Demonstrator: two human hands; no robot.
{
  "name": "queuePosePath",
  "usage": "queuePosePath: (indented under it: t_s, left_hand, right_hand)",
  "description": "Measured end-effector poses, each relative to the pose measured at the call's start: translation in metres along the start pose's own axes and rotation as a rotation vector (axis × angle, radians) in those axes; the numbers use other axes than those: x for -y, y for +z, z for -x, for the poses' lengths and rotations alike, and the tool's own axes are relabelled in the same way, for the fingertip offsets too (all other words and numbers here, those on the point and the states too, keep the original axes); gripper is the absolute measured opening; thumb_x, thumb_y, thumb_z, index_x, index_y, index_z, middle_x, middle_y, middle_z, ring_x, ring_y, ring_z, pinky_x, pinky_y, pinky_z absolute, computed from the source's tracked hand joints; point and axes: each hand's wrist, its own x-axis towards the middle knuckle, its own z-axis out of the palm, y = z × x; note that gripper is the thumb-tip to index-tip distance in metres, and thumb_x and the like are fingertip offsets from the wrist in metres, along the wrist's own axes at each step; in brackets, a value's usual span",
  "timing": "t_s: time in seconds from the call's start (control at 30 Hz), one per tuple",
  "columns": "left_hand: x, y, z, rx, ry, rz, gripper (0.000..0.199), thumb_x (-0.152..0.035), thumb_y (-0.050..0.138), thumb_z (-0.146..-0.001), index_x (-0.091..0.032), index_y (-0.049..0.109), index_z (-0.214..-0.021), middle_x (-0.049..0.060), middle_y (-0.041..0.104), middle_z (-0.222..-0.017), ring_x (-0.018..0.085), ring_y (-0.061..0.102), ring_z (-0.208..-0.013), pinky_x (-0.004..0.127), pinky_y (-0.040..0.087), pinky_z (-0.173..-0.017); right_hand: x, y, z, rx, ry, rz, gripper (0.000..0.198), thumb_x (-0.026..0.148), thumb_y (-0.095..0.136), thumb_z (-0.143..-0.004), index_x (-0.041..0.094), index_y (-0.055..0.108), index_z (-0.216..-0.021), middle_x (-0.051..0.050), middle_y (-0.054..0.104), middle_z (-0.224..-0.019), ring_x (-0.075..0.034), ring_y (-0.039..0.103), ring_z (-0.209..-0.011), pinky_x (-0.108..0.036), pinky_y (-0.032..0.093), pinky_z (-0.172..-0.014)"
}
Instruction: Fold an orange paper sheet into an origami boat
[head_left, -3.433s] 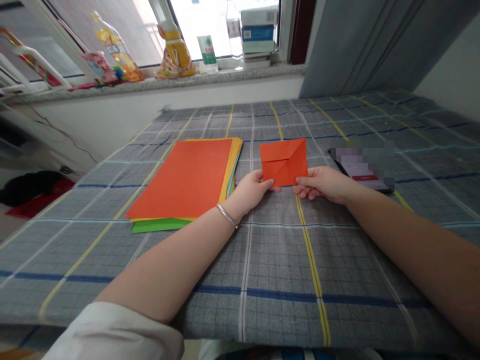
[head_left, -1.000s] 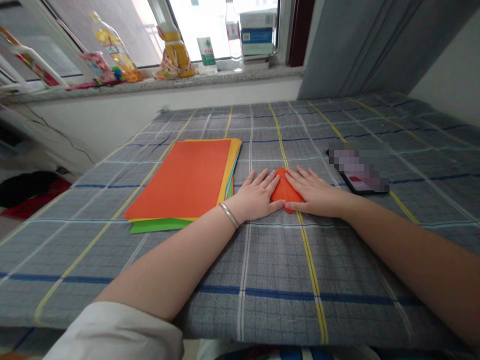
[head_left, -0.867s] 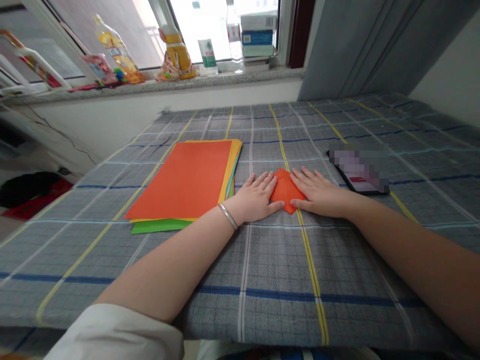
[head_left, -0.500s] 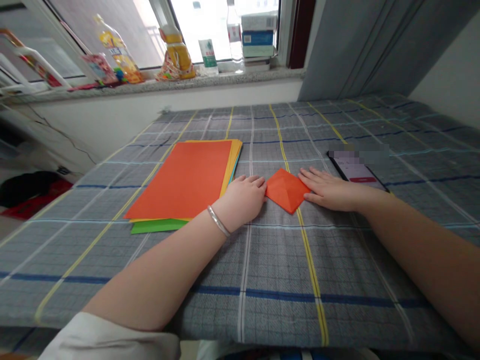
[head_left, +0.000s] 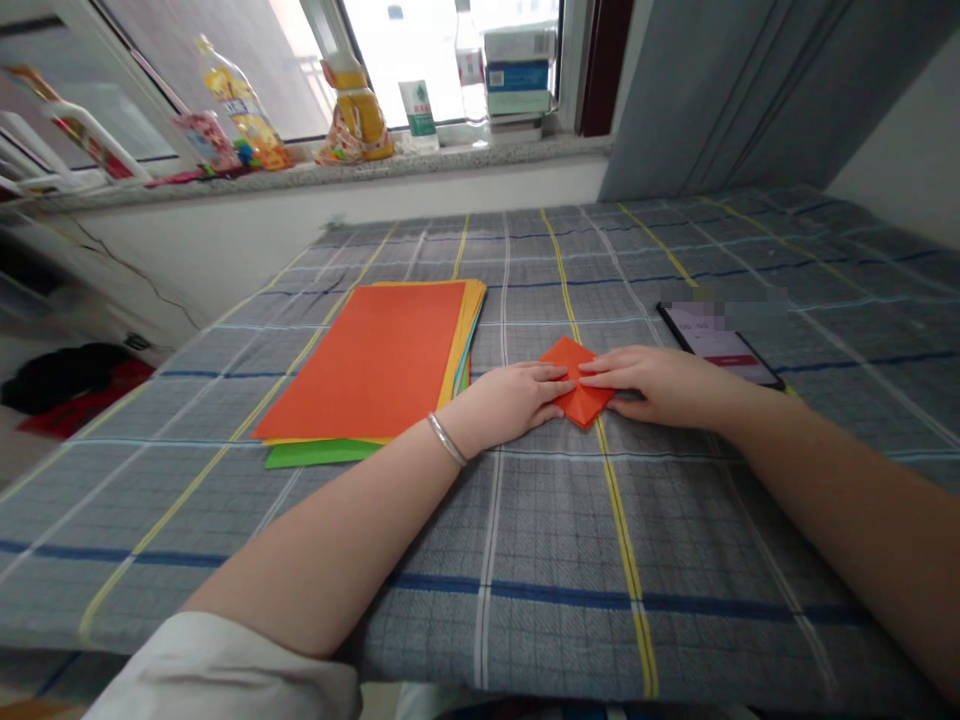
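Note:
A small folded sheet of orange paper (head_left: 583,407), roughly diamond-shaped with creases meeting near its middle, lies on the checked cloth. From the left, my left hand (head_left: 517,398), a silver bangle at its wrist, reaches over it with fingers stretched across its left half and the thumb low at its near left edge. My right hand (head_left: 649,382) lies over the right half, fingers extended flat toward the centre and thumb by the lower right edge. The fingertips of both hands almost meet on the paper. Parts of its left and right corners are hidden under the fingers.
To the left lies a stack of coloured sheets (head_left: 375,360), orange on top, with yellow and green edges showing. A phone (head_left: 720,345) with a lit screen rests beyond my right hand. Bottles and boxes (head_left: 517,75) stand on the windowsill (head_left: 360,172) at the back.
Both hands have moved inward from the paper's side corners onto its top, their fingertips coming close together over the middle. The paper has stayed in nearly the same spot.

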Motion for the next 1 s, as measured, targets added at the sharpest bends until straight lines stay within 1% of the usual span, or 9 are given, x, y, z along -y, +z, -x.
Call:
queuePosePath:
  t_s: [0.1, 0.23, 0.3, 0.37, 0.43, 0.63, 0.77, 0.83, 1.0]
  left_hand:
    - [0.005, 0.0, 0.0, -0.02, -0.015, 0.065, 0.037, -0.032, 0.052, -0.097, -0.014, 0.063, -0.127, 0.012, 0.06, -0.136, 0.022, 0.057, -0.126, 0.036, 0.042, -0.111]
    - [0.008, 0.001, 0.0, -0.035, 0.049, 0.093, 0.029, -0.027, 0.051, -0.098, -0.017, 0.069, -0.118, 0.005, 0.067, -0.127, 0.02, 0.059, -0.123, 0.035, 0.041, -0.112]
    - [0.007, 0.001, 0.0, -0.046, 0.08, 0.062, 0.033, -0.035, 0.052, -0.098, -0.017, 0.067, -0.121, 0.006, 0.067, -0.126, 0.021, 0.06, -0.121, 0.037, 0.043, -0.11]
    - [0.005, 0.0, 0.001, -0.056, 0.095, 0.017, 0.043, -0.045, 0.052, -0.096, -0.018, 0.063, -0.127, 0.008, 0.066, -0.128, 0.023, 0.06, -0.12, 0.04, 0.045, -0.107]
    - [0.003, 0.0, 0.001, -0.062, 0.096, -0.016, 0.045, -0.048, 0.051, -0.096, -0.02, 0.062, -0.13, 0.009, 0.066, -0.128, 0.024, 0.06, -0.119, 0.041, 0.047, -0.104]
    - [-0.002, -0.001, 0.001, -0.09, 0.061, 0.002, 0.033, -0.038, 0.049, -0.098, -0.02, 0.066, -0.121, 0.004, 0.069, -0.122, 0.019, 0.063, -0.113, 0.035, 0.047, -0.102]
    - [-0.006, -0.004, 0.001, -0.094, 0.093, -0.007, 0.031, -0.033, 0.046, -0.1, -0.02, 0.067, -0.119, 0.004, 0.07, -0.119, 0.018, 0.065, -0.111, 0.033, 0.049, -0.1]
    - [-0.008, -0.005, 0.001, -0.099, 0.081, -0.025, 0.031, -0.03, 0.044, -0.1, -0.018, 0.068, -0.116, 0.005, 0.071, -0.117, 0.019, 0.066, -0.108, 0.033, 0.05, -0.097]
    - [-0.014, -0.003, -0.001, -0.121, -0.023, -0.069, 0.027, -0.029, 0.047, -0.097, -0.017, 0.07, -0.099, 0.005, 0.074, -0.1, 0.018, 0.07, -0.09, 0.029, 0.053, -0.078]
  right_hand:
    - [-0.002, -0.002, -0.001, 0.009, -0.002, -0.014, 0.033, 0.028, 0.065, -0.085, 0.024, 0.072, -0.117, -0.004, 0.069, -0.125, -0.026, 0.062, -0.117, -0.043, 0.05, -0.1]
    - [0.001, -0.007, -0.001, 0.012, 0.016, 0.018, 0.024, 0.034, 0.065, -0.087, 0.024, 0.076, -0.106, -0.003, 0.074, -0.115, -0.025, 0.068, -0.107, -0.04, 0.053, -0.092]
    - [0.004, -0.009, -0.001, 0.002, 0.018, 0.046, 0.022, 0.033, 0.063, -0.088, 0.023, 0.077, -0.102, -0.004, 0.076, -0.108, -0.025, 0.069, -0.102, -0.04, 0.054, -0.089]
    - [0.006, -0.01, -0.001, -0.003, 0.012, 0.06, 0.021, 0.034, 0.063, -0.089, 0.022, 0.077, -0.099, -0.004, 0.076, -0.104, -0.026, 0.069, -0.099, -0.04, 0.054, -0.086]
    - [0.006, -0.009, -0.002, -0.005, -0.006, 0.046, 0.021, 0.035, 0.062, -0.089, 0.022, 0.076, -0.099, -0.005, 0.076, -0.104, -0.026, 0.069, -0.098, -0.04, 0.053, -0.086]
    - [0.005, -0.009, -0.002, -0.028, -0.026, -0.033, 0.022, 0.034, 0.057, -0.092, 0.022, 0.074, -0.097, -0.006, 0.075, -0.1, -0.023, 0.067, -0.094, -0.038, 0.051, -0.084]
    - [0.008, -0.008, -0.001, -0.033, -0.044, 0.01, 0.021, 0.03, 0.055, -0.092, 0.021, 0.074, -0.097, -0.006, 0.075, -0.097, -0.022, 0.067, -0.091, -0.036, 0.05, -0.082]
    - [0.009, -0.007, -0.001, -0.051, -0.066, 0.056, 0.024, 0.028, 0.051, -0.093, 0.021, 0.074, -0.096, -0.006, 0.075, -0.096, -0.022, 0.067, -0.089, -0.035, 0.05, -0.08]
    - [0.009, -0.003, -0.001, -0.114, -0.099, 0.112, 0.021, 0.023, 0.054, -0.09, 0.02, 0.074, -0.094, -0.008, 0.075, -0.094, -0.022, 0.067, -0.085, -0.034, 0.05, -0.075]
